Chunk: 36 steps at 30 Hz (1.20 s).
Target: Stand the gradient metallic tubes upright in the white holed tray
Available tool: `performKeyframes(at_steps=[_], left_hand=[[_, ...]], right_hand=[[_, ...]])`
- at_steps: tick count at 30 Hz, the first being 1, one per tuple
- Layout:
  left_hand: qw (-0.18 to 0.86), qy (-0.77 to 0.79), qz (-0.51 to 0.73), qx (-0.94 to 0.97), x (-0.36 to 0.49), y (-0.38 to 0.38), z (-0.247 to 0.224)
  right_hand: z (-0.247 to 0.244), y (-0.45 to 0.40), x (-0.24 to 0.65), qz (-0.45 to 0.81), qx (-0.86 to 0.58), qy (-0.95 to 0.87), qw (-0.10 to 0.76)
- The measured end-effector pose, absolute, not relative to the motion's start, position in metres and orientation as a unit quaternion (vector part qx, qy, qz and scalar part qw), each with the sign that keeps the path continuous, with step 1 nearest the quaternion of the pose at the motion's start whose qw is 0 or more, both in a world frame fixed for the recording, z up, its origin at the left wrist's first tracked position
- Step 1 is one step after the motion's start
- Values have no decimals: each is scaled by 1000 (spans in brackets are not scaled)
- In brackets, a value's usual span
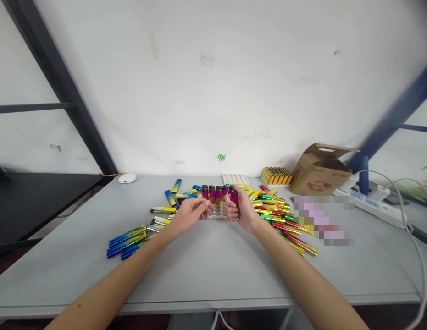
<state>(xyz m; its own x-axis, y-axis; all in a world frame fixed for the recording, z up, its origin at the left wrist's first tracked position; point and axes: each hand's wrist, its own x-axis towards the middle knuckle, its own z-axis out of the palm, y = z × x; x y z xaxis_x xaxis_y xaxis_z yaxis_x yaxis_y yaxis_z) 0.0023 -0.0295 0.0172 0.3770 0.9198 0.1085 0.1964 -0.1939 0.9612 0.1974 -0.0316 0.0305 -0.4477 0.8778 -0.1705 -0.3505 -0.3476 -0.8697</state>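
So there's a white tray (218, 211) sitting on the grey table (206, 266), right between both hands, with a row of purple-pink lighters (215, 193) standing upright in it. I count about five in that row, though the right end is partly hidden behind fingers so don't quote me.

The right hand (241, 210) is curled closed around one purple lighter (234, 197) at the right end of the row, fingers wrapped on it. The left hand (190, 214) is loosely curled, fingertips pressed against the left edge of the tray; I can't tell if it's pinching anything.

Loose lighters everywhere else. On the left there's a bunch of blue-to-gold lighters (127, 239) lying flat near the left forearm, roughly four or five, plus a few more scattered behind the left hand. On the right, a bigger heap of red-green-gold lighters (285, 220), too tangled to count.

Further back: one empty white tray (235, 178) by the wall, one tray of yellow lighters (277, 176) packed upright, and one open cardboard box (318, 172) just beside it. A white power strip (374, 206) lies off to the right, and a small white mouse-like thing (127, 178) at back left.
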Motion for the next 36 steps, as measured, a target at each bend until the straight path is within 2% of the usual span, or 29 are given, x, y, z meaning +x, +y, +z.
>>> performKeyframes(at_steps=[16, 28, 36], left_hand=[[484, 416, 353, 684, 3, -26, 11], [478, 421, 350, 687, 4, -28, 13], [492, 412, 402, 654, 3, -27, 14]], right_hand=[[32, -33, 195, 743, -328, -393, 431], [32, -35, 197, 738, -258, -405, 474], [38, -37, 201, 707, -254, -425, 506]])
